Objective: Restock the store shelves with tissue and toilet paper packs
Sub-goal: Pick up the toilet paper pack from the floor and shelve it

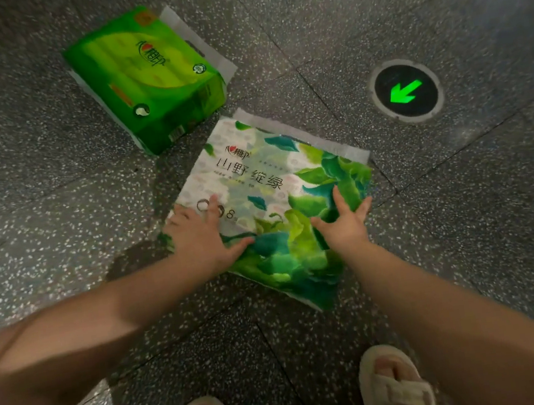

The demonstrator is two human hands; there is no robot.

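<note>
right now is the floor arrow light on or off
On: the round floor light shows a bright green arrow glowing against its dark disc.

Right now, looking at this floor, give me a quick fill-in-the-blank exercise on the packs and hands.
1. Both hands reach the ___ pack with leaf print.
2. The solid green pack lies ___ it, untouched.
3. The lit floor arrow is coloured ___.

Missing words: white; beyond; green

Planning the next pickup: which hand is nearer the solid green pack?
Left. The left hand lies below the solid green pack; the right hand is farther right.
</note>
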